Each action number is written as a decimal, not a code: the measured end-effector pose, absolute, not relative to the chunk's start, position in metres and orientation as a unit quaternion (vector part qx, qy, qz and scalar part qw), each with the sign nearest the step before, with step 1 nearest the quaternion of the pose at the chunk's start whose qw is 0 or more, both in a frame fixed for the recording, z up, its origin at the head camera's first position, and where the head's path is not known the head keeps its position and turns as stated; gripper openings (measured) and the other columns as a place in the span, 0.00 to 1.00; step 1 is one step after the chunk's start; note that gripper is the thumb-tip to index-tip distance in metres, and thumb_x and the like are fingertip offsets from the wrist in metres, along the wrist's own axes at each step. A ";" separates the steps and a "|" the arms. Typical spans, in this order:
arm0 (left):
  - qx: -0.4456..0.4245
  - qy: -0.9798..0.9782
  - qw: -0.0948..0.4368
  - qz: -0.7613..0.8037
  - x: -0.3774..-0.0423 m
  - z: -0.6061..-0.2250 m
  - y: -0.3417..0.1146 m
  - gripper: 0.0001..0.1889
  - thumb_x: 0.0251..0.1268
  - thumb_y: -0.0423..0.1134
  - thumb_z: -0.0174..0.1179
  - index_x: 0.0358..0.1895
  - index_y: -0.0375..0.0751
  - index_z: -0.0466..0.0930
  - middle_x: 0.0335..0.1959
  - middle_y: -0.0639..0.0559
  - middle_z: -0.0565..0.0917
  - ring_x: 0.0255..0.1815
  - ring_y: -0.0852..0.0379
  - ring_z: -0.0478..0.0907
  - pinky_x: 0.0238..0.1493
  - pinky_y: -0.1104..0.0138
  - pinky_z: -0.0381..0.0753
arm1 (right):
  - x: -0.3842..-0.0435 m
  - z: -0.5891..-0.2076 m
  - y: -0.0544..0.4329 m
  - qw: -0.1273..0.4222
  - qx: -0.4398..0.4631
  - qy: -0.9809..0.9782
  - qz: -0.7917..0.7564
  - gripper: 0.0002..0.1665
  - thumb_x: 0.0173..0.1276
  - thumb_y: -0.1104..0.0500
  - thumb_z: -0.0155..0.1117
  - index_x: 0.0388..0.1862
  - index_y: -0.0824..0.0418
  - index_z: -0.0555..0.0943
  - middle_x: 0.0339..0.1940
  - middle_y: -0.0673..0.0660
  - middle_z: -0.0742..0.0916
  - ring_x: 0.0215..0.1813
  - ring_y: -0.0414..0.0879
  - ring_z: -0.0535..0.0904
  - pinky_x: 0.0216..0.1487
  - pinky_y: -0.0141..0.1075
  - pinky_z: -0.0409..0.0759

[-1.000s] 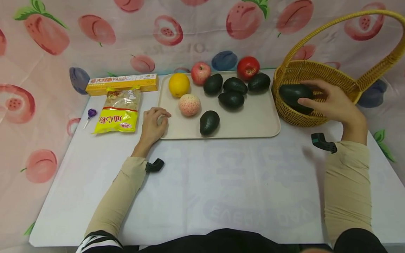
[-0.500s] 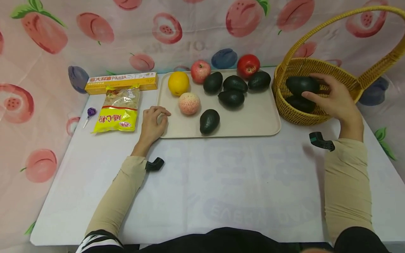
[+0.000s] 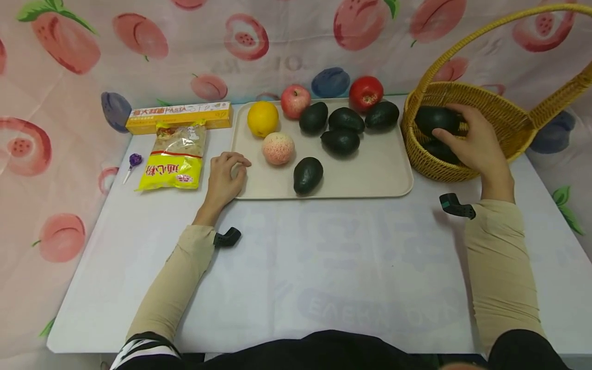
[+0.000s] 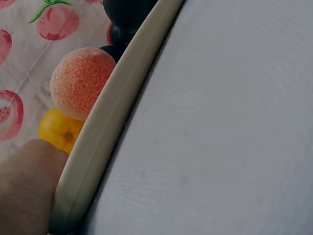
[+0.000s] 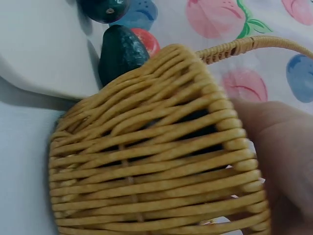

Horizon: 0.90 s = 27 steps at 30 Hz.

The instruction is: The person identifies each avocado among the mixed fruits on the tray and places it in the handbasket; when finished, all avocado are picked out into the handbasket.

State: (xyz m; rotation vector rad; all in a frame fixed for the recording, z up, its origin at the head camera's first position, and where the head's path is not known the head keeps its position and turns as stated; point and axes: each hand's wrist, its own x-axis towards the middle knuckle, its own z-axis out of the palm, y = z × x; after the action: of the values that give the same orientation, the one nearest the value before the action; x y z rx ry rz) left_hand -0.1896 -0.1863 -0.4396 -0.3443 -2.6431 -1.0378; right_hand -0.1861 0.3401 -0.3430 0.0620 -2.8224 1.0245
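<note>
In the head view my right hand [image 3: 478, 137] pinches a dark green avocado [image 3: 436, 119] between thumb and fingers, inside the left part of the wicker basket [image 3: 506, 128]. Below it, a second avocado [image 3: 441, 151] lies in the basket. The right wrist view is mostly filled by the woven wall [image 5: 161, 171], with dark green showing through its gaps. My left hand [image 3: 225, 179] rests at the left rim of the beige tray [image 3: 374, 177], fingers loosely bent, holding nothing visible. Several avocados [image 3: 308, 176] lie on that tray.
Also on the tray are an orange [image 3: 262, 118], a peach [image 3: 278, 148], an apple [image 3: 295, 102] and a red round fruit [image 3: 366, 94]. Left of it lie a pasta box [image 3: 180, 117], a yellow pasta bag [image 3: 173, 162] and a lollipop [image 3: 134, 161]. The basket's tall handle [image 3: 435, 67] arches overhead.
My right hand shifted the avocado toward the basket's back, then slightly left, uncovering more of the avocado beneath. My left hand stayed at the tray's rim. The head view tilted slightly.
</note>
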 end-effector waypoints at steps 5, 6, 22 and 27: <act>-0.115 -0.916 0.133 -0.361 -0.190 -0.437 -0.185 0.08 0.61 0.33 0.53 0.38 0.41 0.83 0.51 0.43 0.78 0.57 0.42 0.64 0.58 0.51 0.59 | -0.189 -0.348 0.341 0.018 -0.006 -0.946 0.323 0.44 0.66 0.41 0.55 0.75 0.56 0.54 0.74 0.65 0.62 0.71 0.66 0.58 0.68 0.62 0.55; -0.115 -0.916 0.132 -0.361 -0.190 -0.437 -0.185 0.09 0.61 0.33 0.53 0.38 0.41 0.83 0.51 0.43 0.78 0.57 0.42 0.64 0.58 0.51 0.59 | -0.189 -0.349 0.341 0.002 -0.011 -0.949 0.316 0.45 0.66 0.40 0.55 0.75 0.57 0.53 0.73 0.67 0.62 0.71 0.67 0.58 0.67 0.63 0.56; -0.125 -0.913 0.139 -0.363 -0.190 -0.437 -0.187 0.09 0.60 0.32 0.53 0.37 0.40 0.84 0.49 0.42 0.78 0.57 0.42 0.65 0.60 0.52 0.58 | -0.192 -0.351 0.340 -0.056 -0.031 -0.955 0.289 0.46 0.66 0.35 0.50 0.72 0.64 0.56 0.66 0.74 0.69 0.64 0.70 0.64 0.61 0.63 0.61; -0.122 -0.915 0.136 -0.361 -0.189 -0.437 -0.187 0.09 0.60 0.32 0.53 0.38 0.40 0.83 0.49 0.42 0.78 0.57 0.42 0.65 0.59 0.52 0.58 | -0.190 -0.352 0.339 -0.049 -0.029 -0.957 0.283 0.45 0.67 0.36 0.48 0.72 0.64 0.58 0.64 0.75 0.70 0.63 0.70 0.66 0.60 0.62 0.62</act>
State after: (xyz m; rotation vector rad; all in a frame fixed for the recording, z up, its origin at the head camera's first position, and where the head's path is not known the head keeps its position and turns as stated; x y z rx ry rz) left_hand -0.1895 -0.1865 -0.4368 -0.3544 -2.6487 -1.0449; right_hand -0.1903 0.3394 -0.3524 -0.0931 -3.1058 0.9188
